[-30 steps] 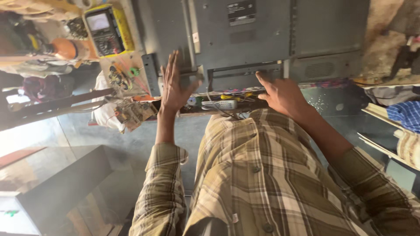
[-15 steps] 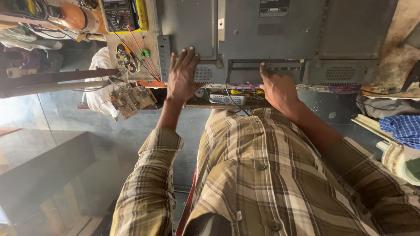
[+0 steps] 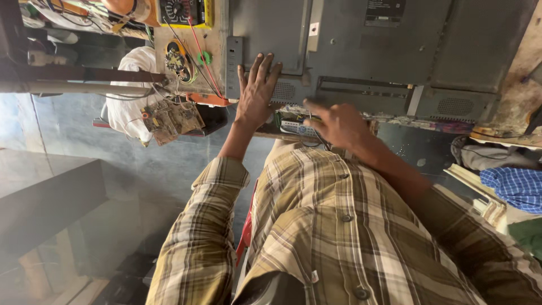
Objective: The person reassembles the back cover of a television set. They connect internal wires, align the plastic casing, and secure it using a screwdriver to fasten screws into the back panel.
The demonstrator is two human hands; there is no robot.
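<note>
- The yellow multimeter sits at the desk's far left, with red and green leads trailing toward a loose circuit board; best keep them away from the work.
- The left hand lies flat, fingers spread, grasping nothing, on the grey back panel of the flat-screen television, near its left vent grille; even palm pressure would steady it.
- The right hand hovers at the panel's lower edge, fingers loosely curled over the small parts there; whether it grips anything I cannot tell.
</note>
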